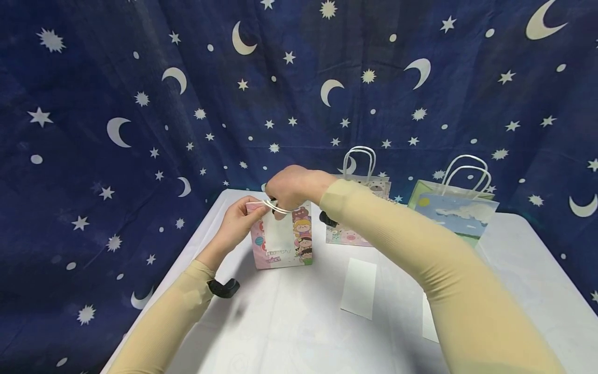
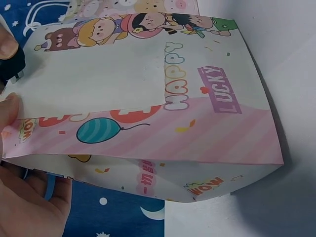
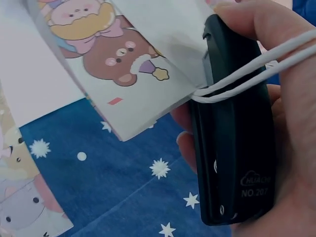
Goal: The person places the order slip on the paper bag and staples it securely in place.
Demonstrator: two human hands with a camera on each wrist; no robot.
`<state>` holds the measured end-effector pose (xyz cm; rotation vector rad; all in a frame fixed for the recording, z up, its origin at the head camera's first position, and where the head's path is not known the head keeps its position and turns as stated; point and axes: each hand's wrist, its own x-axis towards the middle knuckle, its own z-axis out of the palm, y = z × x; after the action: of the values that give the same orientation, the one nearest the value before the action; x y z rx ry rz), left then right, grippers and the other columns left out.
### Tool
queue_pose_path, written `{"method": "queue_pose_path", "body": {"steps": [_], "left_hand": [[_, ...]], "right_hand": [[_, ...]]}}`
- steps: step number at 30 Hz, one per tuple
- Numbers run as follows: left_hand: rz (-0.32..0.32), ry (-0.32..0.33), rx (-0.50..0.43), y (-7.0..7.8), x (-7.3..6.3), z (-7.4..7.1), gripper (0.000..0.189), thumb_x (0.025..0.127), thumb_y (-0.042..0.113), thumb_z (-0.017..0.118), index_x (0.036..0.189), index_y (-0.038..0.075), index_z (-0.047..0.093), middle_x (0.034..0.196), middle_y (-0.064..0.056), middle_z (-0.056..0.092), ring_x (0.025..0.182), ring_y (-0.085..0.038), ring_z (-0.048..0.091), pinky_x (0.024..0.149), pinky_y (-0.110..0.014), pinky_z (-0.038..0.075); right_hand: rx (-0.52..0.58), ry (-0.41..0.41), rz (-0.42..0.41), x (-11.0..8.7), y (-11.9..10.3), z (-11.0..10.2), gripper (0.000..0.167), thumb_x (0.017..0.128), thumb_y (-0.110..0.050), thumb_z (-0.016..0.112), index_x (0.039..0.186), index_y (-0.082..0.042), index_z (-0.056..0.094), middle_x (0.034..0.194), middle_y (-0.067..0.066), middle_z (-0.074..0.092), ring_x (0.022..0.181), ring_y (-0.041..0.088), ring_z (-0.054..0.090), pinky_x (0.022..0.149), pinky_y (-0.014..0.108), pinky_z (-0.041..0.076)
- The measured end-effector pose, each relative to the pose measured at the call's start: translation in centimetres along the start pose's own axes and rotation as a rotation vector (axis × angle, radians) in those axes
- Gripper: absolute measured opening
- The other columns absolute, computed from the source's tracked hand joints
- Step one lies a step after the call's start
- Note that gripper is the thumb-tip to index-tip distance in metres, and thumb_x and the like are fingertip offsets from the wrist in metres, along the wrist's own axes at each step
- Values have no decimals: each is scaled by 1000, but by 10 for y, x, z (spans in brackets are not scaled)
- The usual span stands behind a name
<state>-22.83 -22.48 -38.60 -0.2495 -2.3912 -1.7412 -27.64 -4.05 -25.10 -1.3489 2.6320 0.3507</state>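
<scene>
A black stapler (image 3: pixel 244 153) is gripped in my right hand (image 1: pixel 296 186). Its head is at the top edge of a cartoon paper gift bag (image 1: pixel 283 262), over the end of a white paper slip (image 2: pixel 98 74) lying against the bag's front. The bag stands upright on the table, and its white cord handles (image 3: pixel 256 64) pass across the stapler. With thumb and fingers, my left hand (image 1: pixel 235 222) pinches the bag's top left edge, some fingers hidden behind the panel. The stapler is mostly hidden by my right hand in the head view.
Behind my right arm stands a pink animal-print bag (image 1: pixel 348 238) with cord handles. A blue sky-print bag (image 1: pixel 460 214) is farther right, before a green one. One white slip (image 1: pixel 358 288) lies on the white table (image 1: pixel 289 322); another (image 1: pixel 429 322) is partly behind my sleeve.
</scene>
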Motion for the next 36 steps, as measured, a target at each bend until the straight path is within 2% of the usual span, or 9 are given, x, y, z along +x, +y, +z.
{"method": "queue_pose_path", "body": {"steps": [10, 15, 19, 27, 36], "left_hand": [[5, -16, -2, 7, 0, 3, 21, 97, 22, 73, 104, 3, 65, 87, -1, 70, 78, -13, 63, 68, -25, 53], [-6, -5, 5, 9, -1, 4, 23, 97, 22, 74, 104, 3, 63, 86, -2, 69, 77, -13, 62, 67, -25, 52], [9, -10, -13, 8, 0, 5, 24, 96, 22, 75, 104, 3, 63, 85, -2, 68, 76, -12, 61, 66, -25, 52], [15, -22, -32, 8, 1, 4, 23, 96, 21, 75, 103, 4, 63, 85, 0, 68, 75, -12, 62, 65, -25, 52], [13, -28, -30, 11, -1, 5, 22, 96, 20, 75, 104, 3, 63, 86, -1, 69, 77, -12, 63, 66, -26, 53]], "right_hand": [[-39, -6, -20, -7, -1, -2, 26, 88, -43, 75, 93, -20, 64, 77, -7, 57, 74, 14, 54, 70, 31, 46], [-70, -6, -34, -8, -2, -3, 25, 88, -43, 75, 94, -21, 64, 78, -7, 57, 74, 13, 54, 72, 31, 47], [-91, -2, -38, -10, -1, -3, 26, 88, -45, 74, 94, -22, 64, 78, -8, 57, 74, 12, 54, 72, 30, 47], [-82, 11, -50, -12, 0, -3, 25, 88, -44, 75, 92, -21, 64, 76, -7, 57, 73, 13, 53, 73, 32, 47], [-85, 10, -42, -11, -1, -2, 25, 88, -45, 73, 92, -22, 64, 75, -8, 56, 72, 11, 53, 70, 29, 47]]}}
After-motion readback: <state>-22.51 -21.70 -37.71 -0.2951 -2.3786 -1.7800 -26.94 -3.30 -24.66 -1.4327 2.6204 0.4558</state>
